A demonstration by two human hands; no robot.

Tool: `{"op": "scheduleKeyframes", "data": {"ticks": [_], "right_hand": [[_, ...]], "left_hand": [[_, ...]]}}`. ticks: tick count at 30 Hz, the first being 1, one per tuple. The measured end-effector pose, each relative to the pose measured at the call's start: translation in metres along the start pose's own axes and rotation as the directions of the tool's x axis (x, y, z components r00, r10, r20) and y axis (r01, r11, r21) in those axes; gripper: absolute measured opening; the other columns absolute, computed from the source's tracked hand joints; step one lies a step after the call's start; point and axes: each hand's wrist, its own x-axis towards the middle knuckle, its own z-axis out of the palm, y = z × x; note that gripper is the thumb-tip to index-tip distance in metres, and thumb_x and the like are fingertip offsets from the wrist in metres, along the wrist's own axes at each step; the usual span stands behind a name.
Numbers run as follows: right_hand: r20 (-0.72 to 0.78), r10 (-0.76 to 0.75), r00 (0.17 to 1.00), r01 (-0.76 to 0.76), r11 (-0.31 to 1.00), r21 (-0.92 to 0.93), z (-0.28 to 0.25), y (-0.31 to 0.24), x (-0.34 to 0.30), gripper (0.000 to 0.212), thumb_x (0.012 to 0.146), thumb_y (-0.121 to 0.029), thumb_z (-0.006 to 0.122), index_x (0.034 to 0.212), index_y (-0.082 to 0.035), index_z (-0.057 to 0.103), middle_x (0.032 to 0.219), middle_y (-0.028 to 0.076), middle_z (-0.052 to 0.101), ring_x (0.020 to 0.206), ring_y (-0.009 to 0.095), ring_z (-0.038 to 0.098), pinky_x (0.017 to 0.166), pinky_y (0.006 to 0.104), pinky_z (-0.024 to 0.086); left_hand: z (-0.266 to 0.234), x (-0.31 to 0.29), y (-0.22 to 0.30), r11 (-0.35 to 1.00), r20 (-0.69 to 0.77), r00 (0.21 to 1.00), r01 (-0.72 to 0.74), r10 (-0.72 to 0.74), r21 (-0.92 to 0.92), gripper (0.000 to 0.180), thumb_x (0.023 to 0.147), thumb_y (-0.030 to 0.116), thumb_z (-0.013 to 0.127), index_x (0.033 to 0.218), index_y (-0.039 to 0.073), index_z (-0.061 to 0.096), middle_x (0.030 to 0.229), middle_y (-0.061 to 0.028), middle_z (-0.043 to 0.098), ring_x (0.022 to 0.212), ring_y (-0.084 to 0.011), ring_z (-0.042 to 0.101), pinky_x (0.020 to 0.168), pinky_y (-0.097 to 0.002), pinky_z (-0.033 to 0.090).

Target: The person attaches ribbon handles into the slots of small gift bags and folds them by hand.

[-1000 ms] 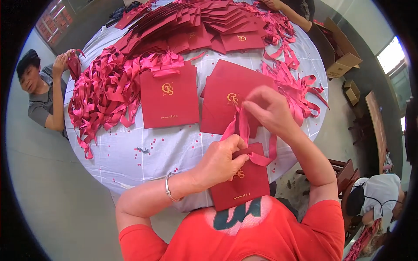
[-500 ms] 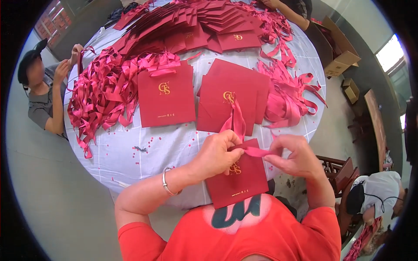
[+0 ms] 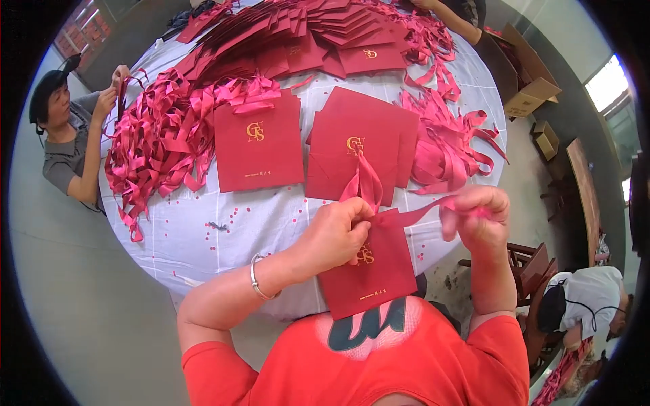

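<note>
A dark red paper gift bag with gold print leans between the table edge and my body. My left hand is closed at its top edge, pinching the bag and the pink ribbon there. From that spot a pink ribbon runs taut to the right, its far end gripped in the closed fingers of my right hand. A ribbon loop stands up behind my left hand, over a stack of flat red bags. How the ribbon passes through the bag is hidden by my left fingers.
Another red bag lies to the left, beside a heap of pink ribbons. Loose ribbons lie at right; many bags pile up behind. Other people sit around the table. A cardboard box and wooden chair stand at right.
My right hand has moved up and to the right, drawing the ribbon out longer. The left hand stays at the bag's top edge.
</note>
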Motion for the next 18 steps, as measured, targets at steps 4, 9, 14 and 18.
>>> {"op": "scheduleKeyframes", "data": {"ticks": [4,9,14,18], "right_hand": [[0.211,-0.263,0.941,0.326,0.555,-0.765,0.019,-0.006,0.025,0.005,0.082,0.0,0.067,0.086,-0.002,0.069,0.094,0.013,0.063,0.078,0.016,0.062,0.063,0.0255,0.047],[0.081,0.135,0.988,-0.035,0.688,-0.725,0.038,0.026,0.026,0.007,0.081,0.003,0.067,0.088,0.002,0.067,0.085,0.012,0.067,0.076,0.02,0.066,0.066,0.0284,0.052],[0.134,0.051,0.99,0.072,0.631,-0.772,0.03,0.06,0.024,0.012,0.081,0.001,0.067,0.093,0.001,0.069,0.081,0.012,0.067,0.072,0.023,0.066,0.063,0.0321,0.051],[0.071,0.137,0.988,-0.032,0.631,-0.775,0.025,0.054,0.024,0.011,0.081,0.0,0.069,0.092,0.0,0.07,0.081,0.012,0.066,0.071,0.023,0.065,0.064,0.0309,0.051]], "left_hand": [[-0.003,-0.002,-0.015,0.76,-0.051,0.865,-0.409,0.5,0.505,0.018,0.092,0.002,0.056,0.108,0.001,0.063,0.076,-0.0074,0.066,0.053,-0.0104,0.062,0.048,-0.0285,0.049],[-0.003,-0.016,0.005,0.797,0.003,0.908,-0.37,0.419,0.477,0.021,0.088,0.004,0.056,0.107,-0.005,0.06,0.094,-0.0221,0.068,0.077,-0.0362,0.068,0.07,-0.0418,0.054],[-0.021,-0.018,0.018,0.997,0.104,0.992,0.069,-0.066,-0.023,0.028,0.092,-0.004,0.049,0.12,-0.004,0.048,0.102,-0.0145,0.067,0.051,-0.0143,0.062,0.043,-0.0257,0.046],[-0.047,-0.014,0.023,0.983,0.218,0.96,0.164,-0.177,0.077,0.02,0.094,0.001,0.05,0.113,-0.003,0.056,0.079,-0.0052,0.065,0.047,-0.0083,0.059,0.041,-0.0213,0.04]]}}
